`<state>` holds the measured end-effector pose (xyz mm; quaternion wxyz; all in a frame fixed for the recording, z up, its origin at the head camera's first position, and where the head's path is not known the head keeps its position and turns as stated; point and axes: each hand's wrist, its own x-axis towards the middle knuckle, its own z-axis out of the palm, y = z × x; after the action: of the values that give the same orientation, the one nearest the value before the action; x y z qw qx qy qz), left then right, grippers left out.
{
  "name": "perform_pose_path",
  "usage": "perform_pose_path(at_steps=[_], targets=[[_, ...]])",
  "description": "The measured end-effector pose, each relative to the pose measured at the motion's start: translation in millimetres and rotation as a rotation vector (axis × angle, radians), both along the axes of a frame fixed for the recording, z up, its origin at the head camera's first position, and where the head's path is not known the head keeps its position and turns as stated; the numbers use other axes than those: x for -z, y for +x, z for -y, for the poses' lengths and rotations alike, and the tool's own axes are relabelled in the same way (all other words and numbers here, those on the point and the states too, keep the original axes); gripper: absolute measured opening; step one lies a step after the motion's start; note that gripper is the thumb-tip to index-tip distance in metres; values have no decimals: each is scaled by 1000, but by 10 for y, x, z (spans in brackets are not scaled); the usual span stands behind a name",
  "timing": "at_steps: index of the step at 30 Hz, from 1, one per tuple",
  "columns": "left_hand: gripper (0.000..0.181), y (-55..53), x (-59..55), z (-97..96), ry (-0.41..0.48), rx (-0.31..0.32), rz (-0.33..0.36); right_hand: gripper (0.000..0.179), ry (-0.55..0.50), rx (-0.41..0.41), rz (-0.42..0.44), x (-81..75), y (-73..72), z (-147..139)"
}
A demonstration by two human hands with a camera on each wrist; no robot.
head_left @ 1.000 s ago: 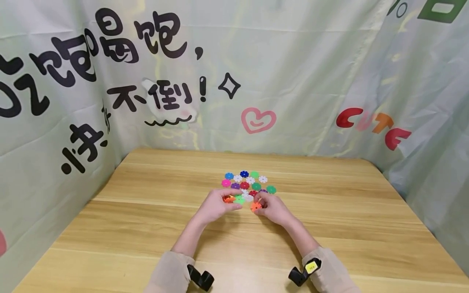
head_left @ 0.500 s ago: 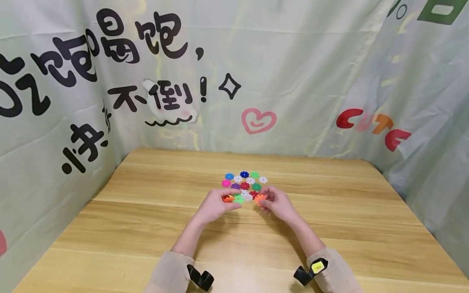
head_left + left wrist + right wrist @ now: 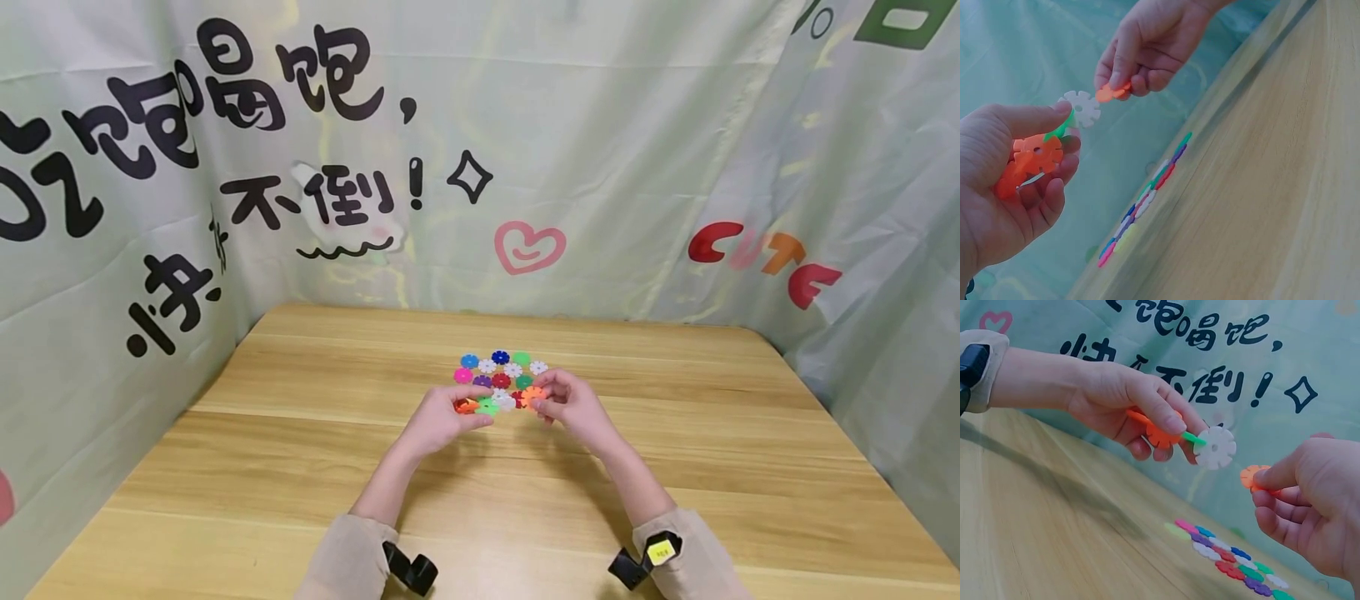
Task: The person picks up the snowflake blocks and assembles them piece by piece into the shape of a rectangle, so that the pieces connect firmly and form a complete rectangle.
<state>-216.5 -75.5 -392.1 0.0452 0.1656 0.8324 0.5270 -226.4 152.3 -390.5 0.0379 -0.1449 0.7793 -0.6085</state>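
My left hand (image 3: 438,423) holds a small chain of joined snowflake discs above the table. In the left wrist view the chain runs from notched orange discs (image 3: 1038,153) through a green disc (image 3: 1059,129) to a white disc (image 3: 1084,107) at its free end. Between thumb and fingers my right hand (image 3: 577,410) pinches a single orange disc (image 3: 1254,477). That disc faces the white one across a short gap in both wrist views. The thumb covers part of the green disc.
Several flat snowflake discs (image 3: 500,357) in blue, white, pink, purple, red and green lie grouped on the wooden table (image 3: 337,367) beyond the hands. A printed cloth (image 3: 600,167) hangs behind and at the sides. Each sleeve carries a black wrist camera (image 3: 411,571).
My right hand has moved right and farther forward with its orange disc, covering loose discs at the group's right end. The left hand and its chain stay almost still.
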Motion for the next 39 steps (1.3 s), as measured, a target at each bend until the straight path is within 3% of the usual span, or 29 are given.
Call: perform_pose_path(at_steps=[12,28,39], targets=[[35,13,-6,1,-4,8,-20,22,-64,-51,23,-42,56,36],[36,7,31,-8,-25,35,-46,26,-47,-80,66,-5,71,59],[36,7,10,-16,-19,57,-13,22,-58,-91,52,9,83,78]])
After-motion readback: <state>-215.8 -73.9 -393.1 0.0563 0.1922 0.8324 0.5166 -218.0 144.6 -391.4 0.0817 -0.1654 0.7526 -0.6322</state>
